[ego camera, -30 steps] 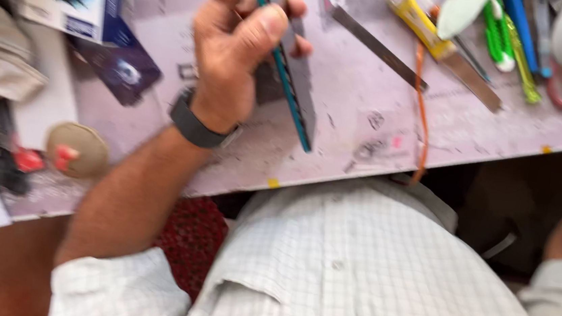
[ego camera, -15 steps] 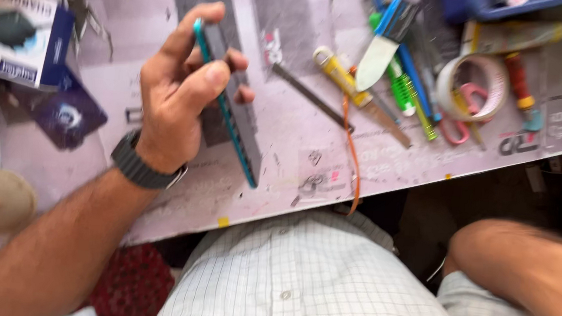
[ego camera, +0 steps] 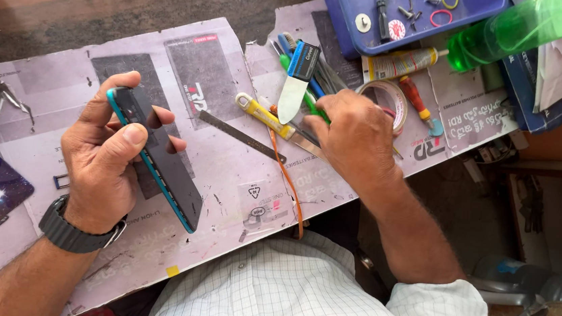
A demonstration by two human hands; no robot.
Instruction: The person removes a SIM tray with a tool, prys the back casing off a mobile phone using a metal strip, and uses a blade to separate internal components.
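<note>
Cardboard-covered workbench (ego camera: pixel 225 180): the left hand (ego camera: pixel 108 163) gripped a teal-edged smartphone (ego camera: pixel 159 157) on its side above the mat, while the right hand (ego camera: pixel 354 137) curled its fingers among green and blue hand tools (ego camera: pixel 302 68) beside a tape roll (ego camera: pixel 384 96), apparently selecting one; prying would need a thin blade.

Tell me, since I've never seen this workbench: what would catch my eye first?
First, the left hand gripping a dark phone with a teal edge, tilted over the paper-covered bench at left. Next, the right hand reaching into a heap of tools at centre, beside a yellow knife. At the top right lies a bright green bottle.
</note>
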